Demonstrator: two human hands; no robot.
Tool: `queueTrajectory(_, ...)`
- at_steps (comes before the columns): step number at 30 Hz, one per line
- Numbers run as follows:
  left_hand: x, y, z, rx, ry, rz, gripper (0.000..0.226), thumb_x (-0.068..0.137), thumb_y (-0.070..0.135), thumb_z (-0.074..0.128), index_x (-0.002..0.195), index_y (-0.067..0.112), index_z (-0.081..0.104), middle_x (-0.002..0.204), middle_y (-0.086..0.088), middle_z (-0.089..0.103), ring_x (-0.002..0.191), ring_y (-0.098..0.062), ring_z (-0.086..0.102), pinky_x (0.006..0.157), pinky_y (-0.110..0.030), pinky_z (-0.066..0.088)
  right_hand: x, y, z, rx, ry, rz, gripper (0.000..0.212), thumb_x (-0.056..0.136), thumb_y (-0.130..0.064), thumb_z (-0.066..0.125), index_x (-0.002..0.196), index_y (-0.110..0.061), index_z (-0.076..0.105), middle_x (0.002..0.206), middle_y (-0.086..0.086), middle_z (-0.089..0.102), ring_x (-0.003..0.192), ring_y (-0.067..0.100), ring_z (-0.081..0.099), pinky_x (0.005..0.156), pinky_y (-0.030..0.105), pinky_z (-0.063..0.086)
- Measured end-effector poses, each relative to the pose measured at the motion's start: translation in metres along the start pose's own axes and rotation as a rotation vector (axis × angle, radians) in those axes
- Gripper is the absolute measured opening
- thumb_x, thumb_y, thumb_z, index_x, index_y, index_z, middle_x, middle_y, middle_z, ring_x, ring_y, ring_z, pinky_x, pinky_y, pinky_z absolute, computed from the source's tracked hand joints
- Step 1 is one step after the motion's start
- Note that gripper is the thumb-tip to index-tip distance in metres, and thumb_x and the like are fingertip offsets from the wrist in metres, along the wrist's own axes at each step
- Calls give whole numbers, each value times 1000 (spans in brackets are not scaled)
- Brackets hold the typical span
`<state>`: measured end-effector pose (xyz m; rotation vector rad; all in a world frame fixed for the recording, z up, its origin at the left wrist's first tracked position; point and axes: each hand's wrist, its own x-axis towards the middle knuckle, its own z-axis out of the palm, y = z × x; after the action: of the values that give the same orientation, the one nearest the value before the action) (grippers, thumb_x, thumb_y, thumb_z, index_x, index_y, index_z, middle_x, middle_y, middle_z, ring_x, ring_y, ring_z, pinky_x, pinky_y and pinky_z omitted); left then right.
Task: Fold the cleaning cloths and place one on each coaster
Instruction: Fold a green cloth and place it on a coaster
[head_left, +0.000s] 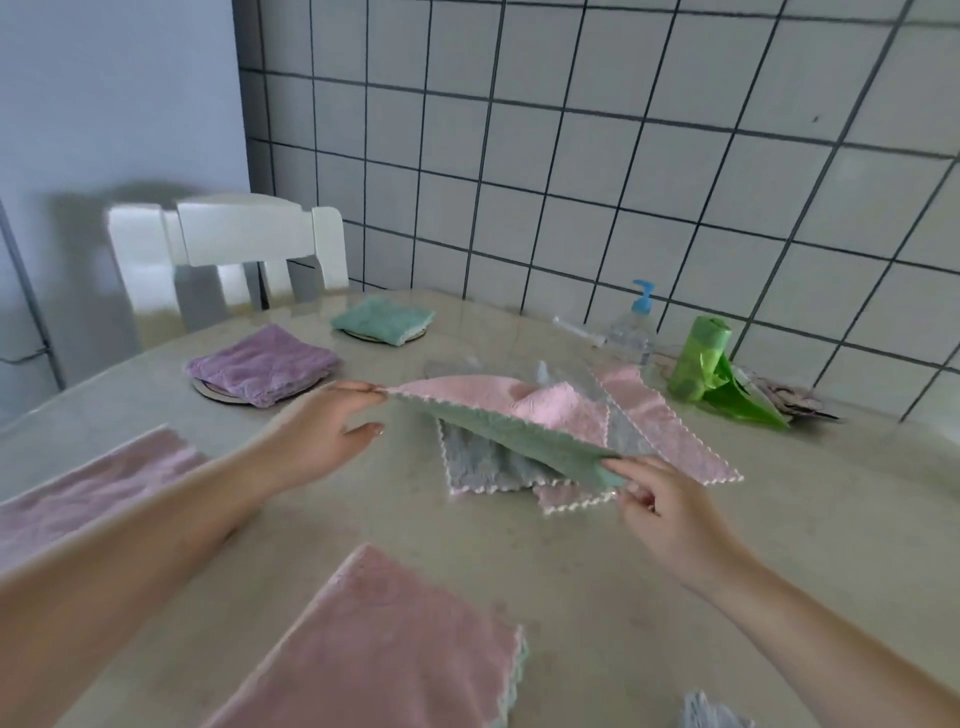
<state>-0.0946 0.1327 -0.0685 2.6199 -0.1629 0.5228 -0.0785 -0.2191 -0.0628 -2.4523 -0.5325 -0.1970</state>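
Pink cloths (384, 644) are laid flat at the near table (779, 519) edge. Beyond them, a pink-and-green cloth (514, 426) is held stretched above a loose pile (488, 467), one corner pinched by the left hand (317, 431), another by the right hand (660, 514). Farther off, a folded purple cloth (262, 366) and a folded green cloth (384, 319) are each seen resting on a coaster (218, 392).

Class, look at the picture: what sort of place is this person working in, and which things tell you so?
Probably a home kitchen or dining corner. The clues: a tiled wall with dark grout behind a pale table, a white chair pushed up to it, and a pump bottle beside a roll of green bags.
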Motion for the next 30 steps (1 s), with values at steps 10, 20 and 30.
queueTrajectory(10,32,87,-90,-394,403,-12,31,85,12,64,114,24,66,88,19,60,68,4,56,71,-12,42,21,-53,-114,30,272,-55,34,91,-23,54,125,-27,57,111,-12,65,84,0,63,69,21,43)
queueTrajectory(20,33,137,-130,-591,358,68,27,86,3,61,88,30,66,52,16,57,41,1,43,41,-8,36,-1,-66,-189,88,439,-23,21,88,-21,57,94,-38,68,76,-15,71,70,36,67,70,51,55)
queueTrajectory(30,64,145,-85,-816,94,-125,37,90,-8,49,81,23,66,96,-6,64,81,-10,62,63,-15,56,-2,-48,-203,215,229,220,30,89,-23,61,118,-17,63,116,-1,65,102,16,62,101,39,45)
